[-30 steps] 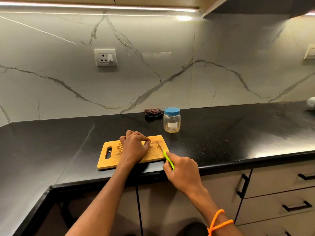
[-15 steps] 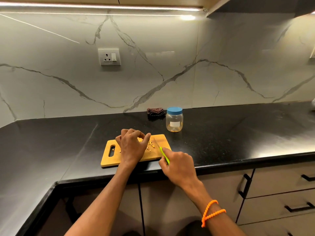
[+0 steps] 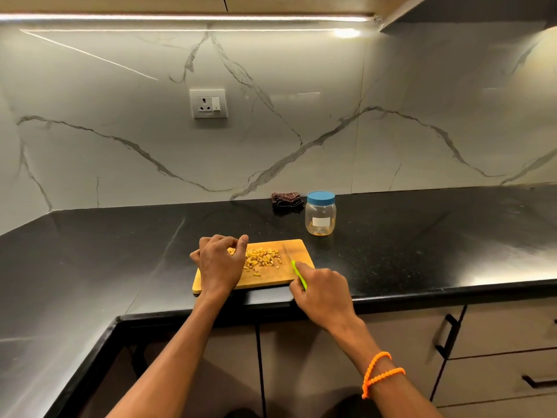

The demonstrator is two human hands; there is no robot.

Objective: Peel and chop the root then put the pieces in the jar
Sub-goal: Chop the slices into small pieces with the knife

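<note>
A wooden cutting board (image 3: pixel 271 281) lies near the counter's front edge with a pile of chopped yellow root pieces (image 3: pixel 261 258) on it. My left hand (image 3: pixel 221 262) hovers over the board's left half, fingers curled, pinching a root piece at the pile's left edge. To the right, my right hand (image 3: pixel 324 292) grips a green-handled knife (image 3: pixel 299 275) whose blade tip rests on the board beside the pile. Behind the board stands a clear jar (image 3: pixel 320 217) with its blue lid on and a few pieces at the bottom.
A dark folded cloth (image 3: pixel 286 200) lies against the marble wall left of the jar. The black counter (image 3: pixel 422 242) runs right and wraps round to the left. A wall socket (image 3: pixel 208 103) sits above. Drawer handles (image 3: pixel 449 336) are below right.
My left hand has slid left off the pile, so more of the chopped pieces show. The knife hand stays at the board's right edge.
</note>
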